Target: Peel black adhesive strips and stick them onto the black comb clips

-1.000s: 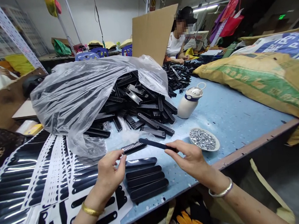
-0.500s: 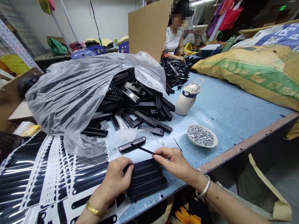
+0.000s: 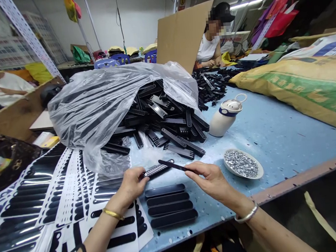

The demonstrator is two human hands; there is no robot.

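My left hand has thumb and fingers closed at the left end of a black oblong piece with a patterned face, just above the blue table. Pinched in my right hand is a thin black strip, whose far end crosses over the patterned piece. Below both hands lie several plain black oblong pieces in a row. Beside my left forearm spread white sheets with black rounded strips.
A clear plastic bag spills a pile of black slotted pieces. To the right stand a white bottle and a bowl of small silvery bits. Behind are a cardboard sheet, a yellow sack and two people at work.
My left hand has moved from the plain black pieces up to the patterned piece and taken its end. My right hand still holds the strip, now over that piece. The view has shifted left.
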